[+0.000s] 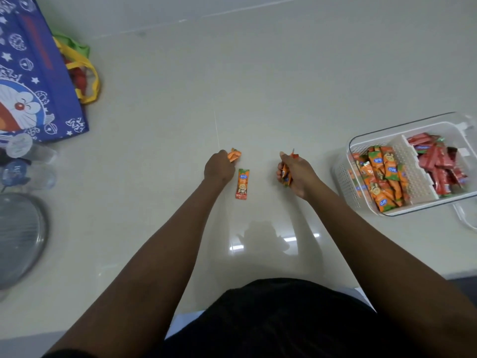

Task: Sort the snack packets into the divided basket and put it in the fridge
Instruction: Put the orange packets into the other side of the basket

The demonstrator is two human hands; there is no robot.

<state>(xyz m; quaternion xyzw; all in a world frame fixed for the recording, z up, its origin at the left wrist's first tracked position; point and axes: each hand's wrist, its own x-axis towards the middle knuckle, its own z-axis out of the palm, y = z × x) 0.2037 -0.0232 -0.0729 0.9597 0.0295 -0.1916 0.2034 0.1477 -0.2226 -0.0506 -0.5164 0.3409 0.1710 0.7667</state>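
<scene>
- Left hand (219, 168): grip curled tight around orange snack packets (234, 154), whose ends stick out past the fingers; hand sits near the middle of the bench (258, 86).
- Right hand (296, 175): grip clamped on another bunch of orange packets (286, 175), held just above the bench, between the middle and the basket.
- One loose orange packet (242, 183) lies flat on the bench between the two hands, just beside the left hand, long side pointing away from the person.
- Divided basket (343, 174): white, inside a clear tub, at the right edge of the bench. Nearer compartment holds a pile of orange packets (384, 174); farther compartment holds red packets (438, 164). A white divider (413, 166) stands between them.
- Left edge: blue cartoon bag (38, 73) with yellow handles; in front of it two clear bottles (28, 161) lying down, and a round glass lid (18, 239).
</scene>
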